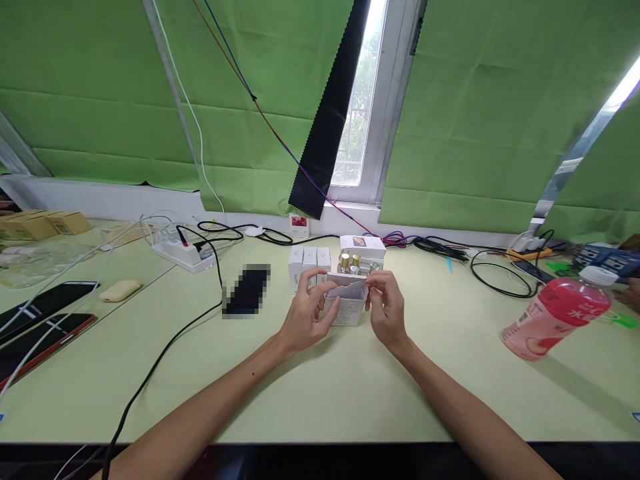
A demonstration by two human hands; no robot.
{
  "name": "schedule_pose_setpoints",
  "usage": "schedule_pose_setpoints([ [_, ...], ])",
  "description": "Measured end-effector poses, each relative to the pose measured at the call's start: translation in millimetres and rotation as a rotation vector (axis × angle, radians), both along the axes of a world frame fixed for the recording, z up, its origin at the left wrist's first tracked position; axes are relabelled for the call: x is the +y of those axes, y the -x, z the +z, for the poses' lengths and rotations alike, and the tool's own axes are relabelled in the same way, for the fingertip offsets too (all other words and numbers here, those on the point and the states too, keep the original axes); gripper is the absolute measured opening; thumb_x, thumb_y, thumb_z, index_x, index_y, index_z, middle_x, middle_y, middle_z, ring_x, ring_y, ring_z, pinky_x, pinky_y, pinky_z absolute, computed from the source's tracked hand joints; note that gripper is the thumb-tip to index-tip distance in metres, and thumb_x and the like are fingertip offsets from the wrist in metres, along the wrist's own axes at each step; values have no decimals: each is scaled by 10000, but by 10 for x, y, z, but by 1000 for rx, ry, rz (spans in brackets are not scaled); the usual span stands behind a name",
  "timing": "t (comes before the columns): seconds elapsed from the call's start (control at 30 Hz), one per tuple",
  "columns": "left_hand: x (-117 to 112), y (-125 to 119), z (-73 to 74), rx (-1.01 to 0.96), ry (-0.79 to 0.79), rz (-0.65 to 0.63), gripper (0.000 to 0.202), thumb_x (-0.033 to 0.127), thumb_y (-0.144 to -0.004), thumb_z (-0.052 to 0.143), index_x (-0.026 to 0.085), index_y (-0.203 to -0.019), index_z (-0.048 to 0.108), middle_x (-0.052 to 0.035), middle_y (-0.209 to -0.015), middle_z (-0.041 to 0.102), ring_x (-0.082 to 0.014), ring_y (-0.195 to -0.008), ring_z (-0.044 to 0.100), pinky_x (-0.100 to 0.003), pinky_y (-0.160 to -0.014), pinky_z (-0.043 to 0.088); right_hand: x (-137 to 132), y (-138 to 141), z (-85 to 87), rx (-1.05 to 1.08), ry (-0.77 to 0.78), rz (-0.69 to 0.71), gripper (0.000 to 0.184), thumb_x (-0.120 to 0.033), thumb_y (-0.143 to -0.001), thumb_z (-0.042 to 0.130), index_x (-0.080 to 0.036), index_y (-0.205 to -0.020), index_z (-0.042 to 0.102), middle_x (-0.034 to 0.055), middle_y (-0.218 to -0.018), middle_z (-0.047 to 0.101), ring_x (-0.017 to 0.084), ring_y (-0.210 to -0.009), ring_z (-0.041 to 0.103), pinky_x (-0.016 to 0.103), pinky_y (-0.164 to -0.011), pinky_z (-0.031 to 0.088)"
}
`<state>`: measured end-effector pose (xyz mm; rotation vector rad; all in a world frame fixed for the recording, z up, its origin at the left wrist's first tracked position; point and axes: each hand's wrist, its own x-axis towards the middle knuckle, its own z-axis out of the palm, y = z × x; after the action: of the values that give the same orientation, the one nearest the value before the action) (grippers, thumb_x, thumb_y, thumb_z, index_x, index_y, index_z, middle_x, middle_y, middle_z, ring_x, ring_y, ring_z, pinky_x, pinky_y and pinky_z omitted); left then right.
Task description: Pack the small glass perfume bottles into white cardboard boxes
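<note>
My left hand (306, 317) is closed on the left side of a small white box (346, 312), its thumb in front and fingers at the top flap. At the box's right edge, my right hand (389, 312) pinches the raised flap between thumb and fingers. The box stands on the table with its top open; what is inside is hidden. Just behind it are several small glass bottles with gold or silvery caps (345, 260). Several upright white boxes (303, 261) stand close behind my left hand. Another white carton (364, 247) is behind the bottles.
A pink drink bottle (555, 317) stands at the right, near another person's hand (631, 293). A pixelated dark patch (246, 291) lies left of my hands. Phones (40, 347), a power strip (184, 256) and trailing cables (173, 353) occupy the left; coiled black cable (440, 248) lies along the back.
</note>
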<state>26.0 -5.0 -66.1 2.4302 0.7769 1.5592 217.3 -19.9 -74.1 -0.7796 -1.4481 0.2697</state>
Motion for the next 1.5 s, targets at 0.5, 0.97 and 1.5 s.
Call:
schedule_pose_setpoints([
  [0.5, -25, -23, 23, -19, 97, -38, 149, 186, -945, 561, 201, -1092, 583, -133, -1365, 464, 12, -512, 426, -182, -456, 454, -64, 30, 55, -18, 31, -13, 106, -200, -962, 479, -247, -1014, 558, 50, -1035, 531, 165, -816, 550, 269, -581, 490],
  [0.97, -33, -11, 14, -26, 70, -97, 136, 140, -935, 560, 180, -1055, 611, -133, -1328, 473, 47, -458, 372, -185, -463, 456, -30, 6, 42, -4, 34, -2, 189, -224, -1004, 424, -236, -992, 613, 78, -1041, 523, 193, -853, 559, 294, -573, 485],
  [1.5, -53, -24, 21, 18, -125, -158, 280, 47, -875, 586, 191, -1113, 622, -131, -1297, 461, 16, -516, 379, -198, -465, 403, -5, 4, 8, 69, 56, 39, 168, -235, -1011, 398, -232, -994, 565, 54, -1053, 510, 124, -651, 497, 268, -500, 444],
])
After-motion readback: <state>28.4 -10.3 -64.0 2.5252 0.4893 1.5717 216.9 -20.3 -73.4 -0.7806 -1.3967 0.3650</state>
